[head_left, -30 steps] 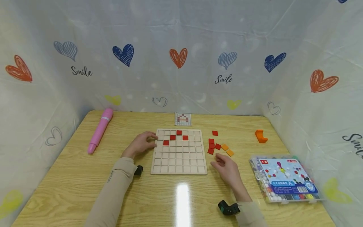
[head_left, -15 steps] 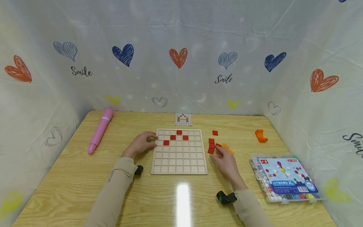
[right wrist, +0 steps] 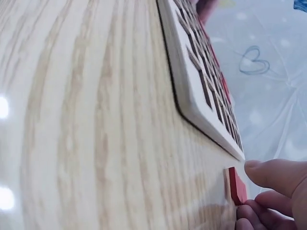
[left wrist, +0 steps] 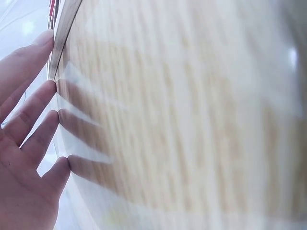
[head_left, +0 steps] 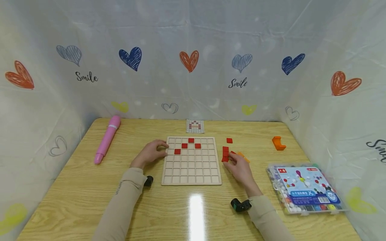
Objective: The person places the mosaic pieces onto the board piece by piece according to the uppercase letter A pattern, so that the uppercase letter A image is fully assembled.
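While the left hand [head_left: 150, 154] rests at the grid board [head_left: 191, 165], the right hand [head_left: 242, 169] is at the red tiles [head_left: 225, 149]

With its fingers loosely bent and nothing in its grasp, the left hand touches the edge of the board, which lies flat on the table [head_left: 75, 194] just to that hand's right. The 4 placed tiles [head_left: 184, 146] sit in cells ahead and to the right of that hand.

The right hand's thumb and fingers are bent, with a narrow gap between them. Its wrist view shows the thumb beside the nearest tile [right wrist: 238, 188]; since the fingers partly hide that tile, whether it is pinched cannot be told. In the head view, 3 red tiles form a column just left of the right fingertips; another lies ahead of them. Orange tiles [head_left: 247, 160] lie partly hidden, just right of the fingertips.

Each tile looks thin, stiff and light, hardly fragile, and its smooth face may slip on the glossy surface. Opposite edges, between thumb and forefinger, seem the best hold; pressing the face could nudge close neighbours. The board looks rigid and fairly light, so light contact at its side should steady it.
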### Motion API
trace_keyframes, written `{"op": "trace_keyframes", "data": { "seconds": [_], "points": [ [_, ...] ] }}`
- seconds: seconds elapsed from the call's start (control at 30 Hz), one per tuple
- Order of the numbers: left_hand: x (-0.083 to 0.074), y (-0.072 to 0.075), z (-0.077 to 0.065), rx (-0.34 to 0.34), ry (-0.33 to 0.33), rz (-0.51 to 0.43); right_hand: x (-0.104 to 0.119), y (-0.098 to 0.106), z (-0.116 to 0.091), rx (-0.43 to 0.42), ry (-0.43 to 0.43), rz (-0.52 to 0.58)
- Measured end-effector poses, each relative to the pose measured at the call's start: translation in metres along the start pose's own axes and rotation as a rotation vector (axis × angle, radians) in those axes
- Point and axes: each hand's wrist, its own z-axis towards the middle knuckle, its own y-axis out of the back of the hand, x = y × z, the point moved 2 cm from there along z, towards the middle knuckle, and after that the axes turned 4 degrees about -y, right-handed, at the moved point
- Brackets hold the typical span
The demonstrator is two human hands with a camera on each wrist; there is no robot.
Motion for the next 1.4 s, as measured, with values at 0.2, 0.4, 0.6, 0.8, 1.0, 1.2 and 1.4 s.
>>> {"op": "trace_keyframes", "data": {
  "seconds": [0.2,0.4,0.6,0.8,1.0,1.2,1.4],
  "points": [
    [0.0016,-0.0008,0.001,-0.003,-0.004,0.001,0.003,0.0004,-0.0023,-0.003,0.013,-0.028],
    [0.0013,-0.0004,-0.0005,-0.003,0.008,-0.015,0.0047,-0.0011,-0.0015,-0.035,0.037,-0.08],
    [-0.001,0.0001,-0.0002,-0.001,0.003,-0.004,0.006,-0.001,0.0017,-0.038,0.071,-0.114],
    [-0.0029,0.0006,-0.0017,-0.003,0.007,-0.003,0.0061,0.0003,0.0006,-0.034,0.079,-0.139],
    [-0.0017,0.0001,-0.0003,-0.005,0.012,-0.005,0.0087,0.002,-0.0056,-0.042,0.12,-0.159],
    [-0.0011,0.0001,0.0003,-0.003,0.01,-0.014,0.0085,0.0019,-0.0074,-0.02,0.127,-0.14],
    [0.0006,-0.0003,0.0012,-0.002,0.011,0.0,0.0073,0.002,-0.0076,-0.006,0.15,-0.191]
  ]
}}
